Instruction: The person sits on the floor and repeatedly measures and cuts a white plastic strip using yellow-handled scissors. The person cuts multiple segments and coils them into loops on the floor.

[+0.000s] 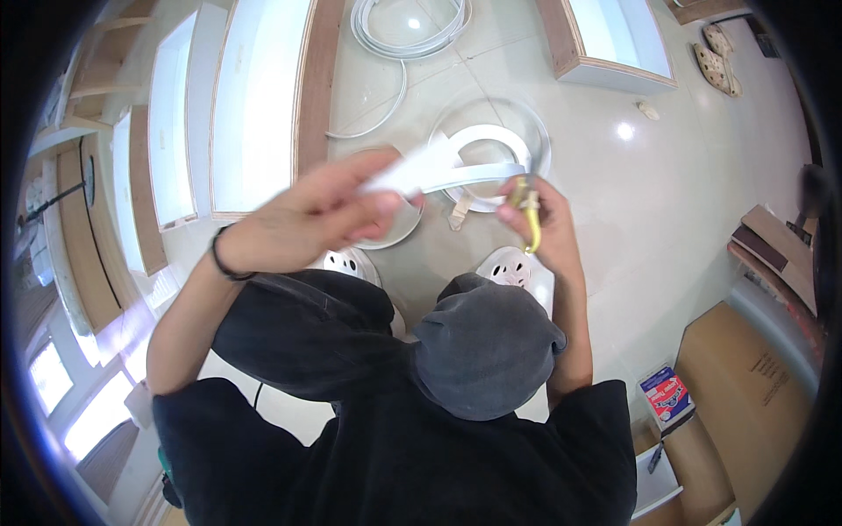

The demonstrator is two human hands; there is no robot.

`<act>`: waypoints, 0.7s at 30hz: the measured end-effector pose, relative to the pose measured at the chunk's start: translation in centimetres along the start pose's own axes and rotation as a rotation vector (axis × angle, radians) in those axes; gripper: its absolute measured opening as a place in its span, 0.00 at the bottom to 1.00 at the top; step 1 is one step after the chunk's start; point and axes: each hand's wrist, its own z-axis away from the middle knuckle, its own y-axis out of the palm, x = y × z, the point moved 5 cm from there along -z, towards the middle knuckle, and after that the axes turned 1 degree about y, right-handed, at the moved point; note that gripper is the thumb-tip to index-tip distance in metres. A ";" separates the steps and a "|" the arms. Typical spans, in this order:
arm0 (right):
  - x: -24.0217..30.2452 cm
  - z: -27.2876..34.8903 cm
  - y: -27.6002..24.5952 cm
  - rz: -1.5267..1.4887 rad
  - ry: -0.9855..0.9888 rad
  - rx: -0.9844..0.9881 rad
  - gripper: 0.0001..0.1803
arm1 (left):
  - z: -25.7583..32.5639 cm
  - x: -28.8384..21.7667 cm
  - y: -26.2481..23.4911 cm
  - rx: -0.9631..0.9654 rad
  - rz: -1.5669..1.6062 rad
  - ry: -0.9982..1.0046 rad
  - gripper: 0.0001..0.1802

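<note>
My left hand (303,215) is closed on a flat white strip (469,178), with the hand end smeared by motion. The strip stretches across to my right hand (555,230). That hand grips a yellow-handled hand tool (532,223), pliers or cutters by its shape. The strip's right end meets the tool's head; whether the jaws are on it I cannot tell. Beneath the strip, a white coil of flat banding (493,131) lies on the floor, partly covered. A small beige scrap (459,213) rests by the coil, near my white clogs (509,266).
White cabinet boxes with plywood edges stand at the left (263,105) and far right (614,44). A coil of white tubing (410,31) lies at the far side. Beige clogs (717,61) sit far right. Cardboard (745,377) and a red-and-blue box (667,394) are at the near right.
</note>
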 end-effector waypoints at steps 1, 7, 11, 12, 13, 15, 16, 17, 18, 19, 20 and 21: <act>-1.9 0.4 -1.8 -0.006 0.008 -0.140 0.14 | 0.4 -0.6 -1.3 -0.107 0.073 0.063 0.19; -8.1 4.7 -5.2 0.257 0.170 -0.475 0.16 | -2.2 -3.9 -4.6 -0.487 -0.341 0.236 0.15; -11.3 6.2 -2.9 0.561 0.127 -0.467 0.20 | -7.3 -2.0 -5.5 -0.681 -0.930 0.626 0.10; -11.8 6.2 -2.2 0.616 0.062 -0.476 0.21 | -8.5 -0.7 -6.1 -0.738 -0.971 0.564 0.10; -12.5 6.4 -1.5 0.675 0.002 -0.489 0.21 | -9.9 0.6 -6.7 -0.792 -1.007 0.504 0.10; -13.9 6.5 -0.1 0.745 -0.078 -0.486 0.22 | -12.5 4.4 -8.6 -0.786 -1.045 0.493 0.10; -14.3 6.2 0.6 0.776 -0.109 -0.463 0.22 | -13.7 6.2 -9.6 -0.787 -1.065 0.484 0.09; -14.5 6.0 1.2 0.807 -0.142 -0.437 0.21 | -14.7 7.7 -10.3 -0.788 -1.061 0.482 0.10; -14.8 5.8 1.7 0.839 -0.170 -0.411 0.21 | -15.8 9.1 -10.8 -0.785 -1.054 0.481 0.11; -14.8 5.8 2.1 0.846 -0.199 -0.410 0.23 | -16.5 9.8 -10.9 -0.777 -1.043 0.480 0.12; -15.0 5.8 2.4 0.865 -0.213 -0.397 0.23 | -17.3 10.9 -11.3 -0.734 -1.072 0.376 0.13; -15.1 5.6 2.6 0.884 -0.229 -0.382 0.23 | -17.8 12.0 -11.7 -0.693 -1.100 0.270 0.14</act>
